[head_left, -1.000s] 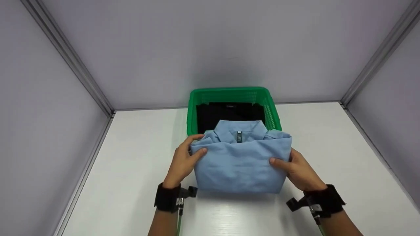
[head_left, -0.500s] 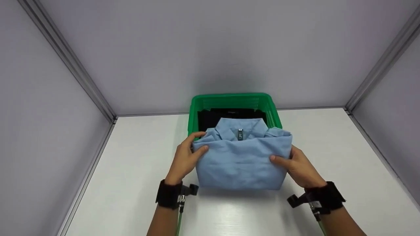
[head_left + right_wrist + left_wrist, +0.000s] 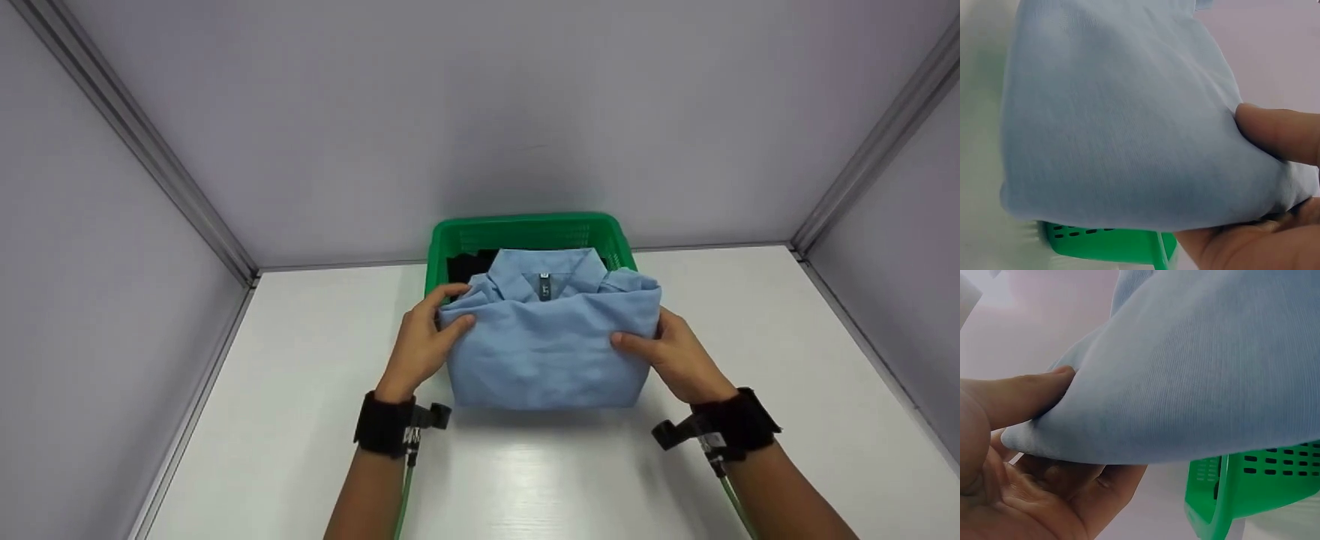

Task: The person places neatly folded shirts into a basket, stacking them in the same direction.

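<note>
A folded light blue shirt with its collar at the far side is held up between both hands, over the near part of a green basket. My left hand grips its left side, thumb on the front and fingers behind. On the opposite side my right hand pinches the shirt the same way. Both wrist views show the cloth between thumb and fingers, with the basket below. Inside the basket lies black folded clothing, mostly hidden behind the shirt.
The basket stands on a white table against the grey back wall. Side walls close in the table at left and right. A black strap with a small camera sits on each wrist, a green cable running from it.
Both hands have carried the shirt forward and farther over the basket, so it now covers more of the black clothing. The grip looks the same. The head view has shifted slightly.
</note>
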Tool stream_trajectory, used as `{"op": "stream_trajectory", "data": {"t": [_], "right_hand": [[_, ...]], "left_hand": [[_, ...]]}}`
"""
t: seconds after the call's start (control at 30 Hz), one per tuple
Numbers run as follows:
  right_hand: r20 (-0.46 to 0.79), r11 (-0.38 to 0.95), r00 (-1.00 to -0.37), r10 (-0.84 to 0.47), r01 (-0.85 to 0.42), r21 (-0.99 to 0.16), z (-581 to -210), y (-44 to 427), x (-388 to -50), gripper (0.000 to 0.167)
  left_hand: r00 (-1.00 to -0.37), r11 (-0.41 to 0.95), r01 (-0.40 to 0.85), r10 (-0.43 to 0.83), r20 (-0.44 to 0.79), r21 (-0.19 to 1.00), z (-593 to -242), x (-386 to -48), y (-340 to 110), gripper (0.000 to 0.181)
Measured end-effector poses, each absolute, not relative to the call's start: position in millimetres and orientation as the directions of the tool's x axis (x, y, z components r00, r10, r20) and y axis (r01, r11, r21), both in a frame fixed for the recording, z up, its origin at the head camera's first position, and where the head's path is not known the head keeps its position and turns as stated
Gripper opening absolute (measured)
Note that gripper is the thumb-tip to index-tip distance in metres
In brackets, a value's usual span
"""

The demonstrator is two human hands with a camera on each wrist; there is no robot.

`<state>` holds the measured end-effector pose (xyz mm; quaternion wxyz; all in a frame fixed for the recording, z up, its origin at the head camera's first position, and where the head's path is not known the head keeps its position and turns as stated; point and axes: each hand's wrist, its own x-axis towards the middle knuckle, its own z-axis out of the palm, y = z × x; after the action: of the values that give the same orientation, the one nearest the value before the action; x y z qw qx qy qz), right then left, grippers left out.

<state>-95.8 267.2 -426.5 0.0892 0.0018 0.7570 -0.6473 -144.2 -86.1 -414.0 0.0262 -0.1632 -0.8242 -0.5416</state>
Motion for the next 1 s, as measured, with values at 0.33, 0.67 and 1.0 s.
{"op": "stream_trajectory", "data": {"t": [0.33,0.67,1.0], "right_hand": [[-0.075,0.279,-0.995,-0.073,0.052,-0.959,-410.8,269.7,-108.7,0.071],[-0.025,0.352,-0.998,-0.051,0.006,-0.936,-394.5,270.5,-119.5,0.073],[0.043,0.370,-0.999,-0.006,-0.043,-0.928,-384.7,272.7,-131.0,0.071]], "left_hand": [[-0.931,0.350,0.344,0.249,0.268,0.871,-400.2,-155.4,-84.3,0.040],[-0.895,0.330,0.434,0.265,0.358,0.838,-387.6,-165.4,-80.9,0.037],[-0.872,0.302,0.481,0.261,0.414,0.823,-380.9,-175.0,-78.0,0.035]]}}
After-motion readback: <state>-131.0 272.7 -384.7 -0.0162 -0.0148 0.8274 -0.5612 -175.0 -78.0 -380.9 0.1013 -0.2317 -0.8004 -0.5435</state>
